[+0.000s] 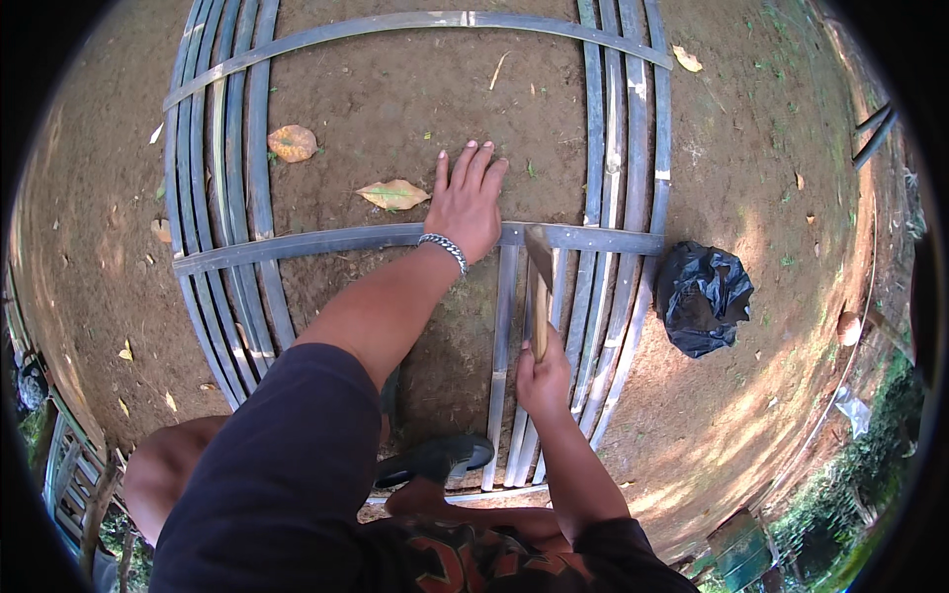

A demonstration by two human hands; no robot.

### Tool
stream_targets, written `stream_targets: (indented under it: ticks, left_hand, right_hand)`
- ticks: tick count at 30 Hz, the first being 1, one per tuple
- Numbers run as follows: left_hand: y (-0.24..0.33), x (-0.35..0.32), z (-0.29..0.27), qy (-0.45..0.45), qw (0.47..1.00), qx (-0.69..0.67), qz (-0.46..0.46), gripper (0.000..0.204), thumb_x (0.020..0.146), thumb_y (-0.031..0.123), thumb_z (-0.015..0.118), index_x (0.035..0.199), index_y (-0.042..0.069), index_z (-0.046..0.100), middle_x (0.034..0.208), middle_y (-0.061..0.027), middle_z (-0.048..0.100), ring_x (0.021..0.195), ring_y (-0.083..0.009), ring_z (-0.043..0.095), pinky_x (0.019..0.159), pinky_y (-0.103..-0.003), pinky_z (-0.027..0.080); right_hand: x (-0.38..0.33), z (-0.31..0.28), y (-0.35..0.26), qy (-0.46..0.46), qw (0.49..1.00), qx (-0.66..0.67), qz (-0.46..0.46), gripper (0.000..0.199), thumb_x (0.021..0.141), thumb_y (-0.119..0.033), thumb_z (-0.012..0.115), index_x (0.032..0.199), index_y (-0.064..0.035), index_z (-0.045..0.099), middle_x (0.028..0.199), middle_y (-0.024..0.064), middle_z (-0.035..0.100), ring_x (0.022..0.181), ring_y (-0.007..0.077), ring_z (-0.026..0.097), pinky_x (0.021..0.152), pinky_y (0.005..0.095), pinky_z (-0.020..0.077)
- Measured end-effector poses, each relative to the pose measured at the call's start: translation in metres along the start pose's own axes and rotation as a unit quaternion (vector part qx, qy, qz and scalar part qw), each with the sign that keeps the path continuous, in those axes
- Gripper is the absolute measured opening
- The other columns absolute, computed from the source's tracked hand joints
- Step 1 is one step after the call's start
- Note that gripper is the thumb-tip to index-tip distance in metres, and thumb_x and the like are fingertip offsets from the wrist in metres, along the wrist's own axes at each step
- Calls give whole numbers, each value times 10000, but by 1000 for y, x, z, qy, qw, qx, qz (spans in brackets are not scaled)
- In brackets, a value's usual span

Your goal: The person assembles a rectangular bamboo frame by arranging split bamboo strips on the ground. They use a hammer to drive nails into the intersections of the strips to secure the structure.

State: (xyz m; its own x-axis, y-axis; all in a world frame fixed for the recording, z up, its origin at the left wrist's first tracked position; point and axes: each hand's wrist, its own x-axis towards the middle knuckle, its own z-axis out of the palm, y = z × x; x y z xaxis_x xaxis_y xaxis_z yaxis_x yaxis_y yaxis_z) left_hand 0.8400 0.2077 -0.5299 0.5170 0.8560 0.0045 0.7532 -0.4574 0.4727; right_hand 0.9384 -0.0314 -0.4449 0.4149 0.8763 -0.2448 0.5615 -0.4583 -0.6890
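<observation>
My left hand (467, 203) lies palm down, fingers stretched out, across a dark crosswise slat (346, 237) of a wood or bamboo frame, with a chain bracelet at the wrist. My right hand (545, 381) is wrapped round the wooden handle of a hammer (540, 296). Its dark metal head sits over the crosswise slat, to the right of my left hand; whether it touches cannot be made out. Beneath the hammer, several narrow lengthwise slats (502, 366) run from the crosswise slat toward my feet.
Lengthwise slats (229, 168) form the frame's left side, with another crosswise slat (395, 22) at the far end. A black plastic bag (702, 296) stands right of the frame. Dry leaves (392, 194) lie on bare soil. My dark shoe (440, 460) is near the slats' close ends.
</observation>
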Motion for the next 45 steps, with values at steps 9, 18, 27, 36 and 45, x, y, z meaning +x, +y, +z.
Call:
stream_targets:
  ticks: [9, 18, 27, 36, 45]
  left_hand:
    - [1, -6, 1, -2, 1000, -2, -3, 553, 882, 53, 559, 1432, 64, 498, 1557, -159, 412, 1510, -339, 306, 1255, -598, 186]
    - [1, -5, -3, -1, 1000, 0, -2, 554, 871, 55, 566, 1421, 61, 500, 1554, -159, 414, 1510, -341, 304, 1256, -595, 185]
    - [0, -8, 1, -10, 1000, 2, -8, 573, 871, 60, 558, 1439, 58, 486, 1563, -154, 406, 1521, -334, 290, 1269, -583, 161]
    - [4, -4, -2, -18, 1000, 2, -6, 588, 864, 56, 559, 1445, 72, 472, 1579, -155, 380, 1532, -331, 270, 1274, -579, 150]
    - [6, -2, 3, -38, 999, 37, -3, 523, 945, 98, 529, 1463, 72, 455, 1602, -144, 370, 1539, -338, 262, 1278, -560, 136]
  right_hand:
    - [-3, -2, -2, -9, 998, 6, 64, 332, 966, -32, 576, 1291, 34, 557, 879, 259, 682, 824, 378, 715, 759, 445, 561]
    - [14, -27, -29, 116, 972, 191, -72, 176, 999, -14, 565, 1151, 75, 572, 903, 98, 663, 733, 217, 626, 686, 374, 520]
    - [-65, -9, 21, -66, 994, -6, 87, 186, 996, -71, 559, 1164, 9, 565, 722, 190, 618, 616, 361, 645, 618, 462, 530]
    - [-79, -24, 70, 103, 971, -9, 215, 222, 999, -152, 610, 1128, 27, 579, 845, 252, 642, 785, 420, 658, 736, 491, 514]
    - [-123, -103, 132, 12, 955, -163, 247, 336, 977, -241, 634, 1236, -56, 527, 1052, 273, 671, 931, 497, 660, 826, 581, 518]
